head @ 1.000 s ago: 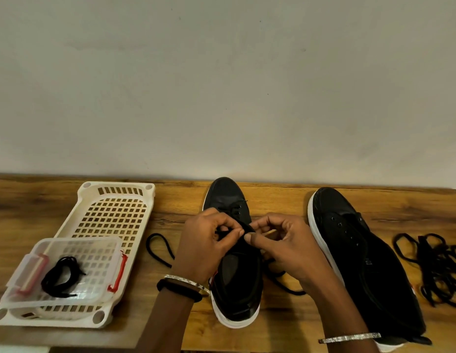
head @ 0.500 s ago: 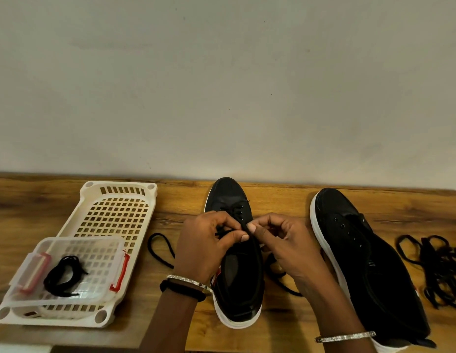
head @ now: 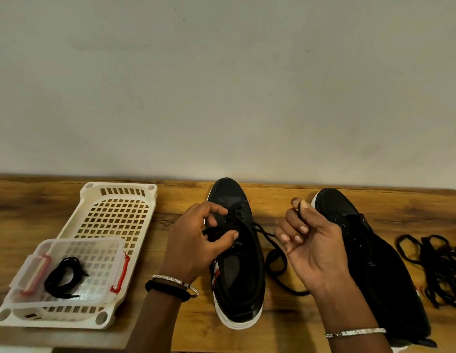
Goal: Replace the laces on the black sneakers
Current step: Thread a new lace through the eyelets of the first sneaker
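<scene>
Well, the centre sneaker (head: 238, 278) stands in the middle of the wooden table (head: 285, 335), toe at 12 o'clock toward the wall (head: 227, 85), heel at 6 toward me. My left hand (head: 193, 243) comes in from 8 o'clock and is curled over its eyelet rows, thumb and fingertips clenched on the upper where the lacing crosses. I cannot tell whether the lace itself is under my thumb.

My right hand (head: 316, 250) is raised at 3 o'clock of that shoe, palm turned to me. It pinches the thin end of the black lace (head: 265, 233) between thumb and forefinger at the top of the hand, and the other fingers are loosely bent. From the eyelets the lace runs out toward 4 o'clock and passes behind my right hand. It lies in a loop on the wood between the two shoes, its tail trailing toward 5 o'clock.

The second sneaker (head: 379, 271) lies further out at 3 o'clock, toe at about 11, its eyelets open to view, its heel partly behind my right wrist. Beyond it, near the table's 3 o'clock edge, sits a loose tangle of black laces (head: 438, 268).

At 9 o'clock lies a white slotted basket (head: 115, 217). On its 7 o'clock end rests a clear tub (head: 79, 241) with red clips, and inside that a coiled black lace (head: 64, 276). A bangle (head: 176, 280) shows on each wrist.
</scene>
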A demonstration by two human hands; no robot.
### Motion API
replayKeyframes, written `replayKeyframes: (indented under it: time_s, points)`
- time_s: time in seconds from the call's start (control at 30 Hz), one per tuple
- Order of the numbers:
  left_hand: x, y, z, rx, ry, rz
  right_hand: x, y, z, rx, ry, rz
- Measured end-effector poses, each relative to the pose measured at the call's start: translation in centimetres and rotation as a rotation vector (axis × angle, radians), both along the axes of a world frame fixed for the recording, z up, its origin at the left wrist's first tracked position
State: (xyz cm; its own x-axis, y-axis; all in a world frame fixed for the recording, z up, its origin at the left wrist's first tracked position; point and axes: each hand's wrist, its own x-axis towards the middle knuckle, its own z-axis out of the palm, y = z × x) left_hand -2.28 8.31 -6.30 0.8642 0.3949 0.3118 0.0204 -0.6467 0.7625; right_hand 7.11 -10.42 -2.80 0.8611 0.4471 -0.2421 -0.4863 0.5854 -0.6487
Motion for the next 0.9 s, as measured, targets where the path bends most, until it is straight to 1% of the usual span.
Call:
replayKeyframes:
  time_s: [0.07, 0.17, 0.23, 0.3, 0.33, 0.4, 0.43, 0.5, 0.6, 0.67, 0.73, 0.8, 0.83, 0.87, 0.9]
  points:
    - [0.0, 0.0, 0.0, 0.001, 0.003, 0.012, 0.2, -0.4, 0.1, -0.256, -0.207, -0.005]
    - [0.1, -0.1, 0.1, 0.033, 0.011, 0.048, 0.1, -0.4, -0.2, -0.755, -0.669, 0.019]
    - [0.1, -0.2, 0.1, 0.044, 0.021, 0.055, -0.2, 0.1, -0.6, -1.027, -0.963, 0.076]
    - [0.2, -0.2, 0.0, 0.053, 0.032, 0.047, -0.5, 0.7, -1.3, -1.191, -1.161, 0.11]
    - [0.3, -0.2, 0.0, 0.057, 0.045, 0.042, -0.5, 0.9, -1.8, -1.243, -1.221, 0.132]
    - [0.3, -0.4, 0.0, 0.079, 0.075, 0.026, -0.3, 1.1, -2.1, -1.302, -1.273, 0.165]
    - [0.2, -0.5, 0.1, 0.099, 0.089, 0.019, -0.3, 1.0, -2.1, -1.295, -1.261, 0.179]
    - [0.2, -0.8, 0.2, 0.134, 0.123, 0.01, -0.2, 0.9, -2.1, -1.206, -1.165, 0.183]
    - [0.3, -1.0, 0.1, 0.143, 0.169, 0.002, -0.3, 0.9, -2.2, -0.983, -0.902, 0.194]
    - [0.4, -1.0, 0.0, 0.14, 0.174, 0.017, -0.7, 1.1, -1.7, -0.723, -0.642, 0.182]
    - [0.4, -1.0, 0.1, 0.138, 0.182, 0.037, -1.0, 1.3, -0.8, -0.392, -0.344, 0.157]
    - [0.3, -1.1, 0.2, 0.128, 0.195, 0.045, -0.9, 1.0, 0.0, -0.062, -0.102, 0.12]
    - [0.3, -1.2, 0.3, 0.123, 0.2, 0.046, -0.8, 0.6, 0.2, 0.063, -0.026, 0.097]
    - [0.3, -1.2, 0.3, 0.118, 0.203, 0.045, -0.5, 0.3, 0.2, 0.132, 0.013, 0.076]
    - [0.3, -1.2, 0.3, 0.114, 0.205, 0.044, -0.2, -0.1, 0.2, 0.14, 0.022, 0.062]
